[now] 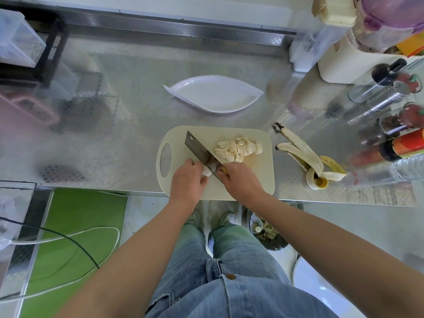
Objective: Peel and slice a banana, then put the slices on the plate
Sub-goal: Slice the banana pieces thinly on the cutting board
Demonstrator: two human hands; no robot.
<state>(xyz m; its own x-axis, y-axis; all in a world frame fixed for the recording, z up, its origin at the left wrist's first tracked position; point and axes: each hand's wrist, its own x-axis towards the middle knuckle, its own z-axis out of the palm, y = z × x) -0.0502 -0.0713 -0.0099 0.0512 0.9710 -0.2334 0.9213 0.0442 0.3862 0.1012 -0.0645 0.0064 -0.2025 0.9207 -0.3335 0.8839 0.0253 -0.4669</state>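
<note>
Down on the board (259, 177), the left hand (188, 177) pinches the banana stub (207, 172) in its fingers; the stub points to 2 o'clock. The right hand (241, 180) wraps its fingers round the knife (199, 148), tip at 10 o'clock. The slices (238, 149) lie at 2 o'clock, the plate (215, 95) at 12.

The person wears faded blue jeans (231, 281) and pale sneakers (227, 218).

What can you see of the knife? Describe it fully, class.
The knife is a cleaver with a broad, rectangular, grey metal blade. The right hand grips its yellowish handle, mostly hidden. The blade runs diagonally over the cutting board, its edge on the banana stub that the left hand holds. Cut slices lie beside it.
</note>
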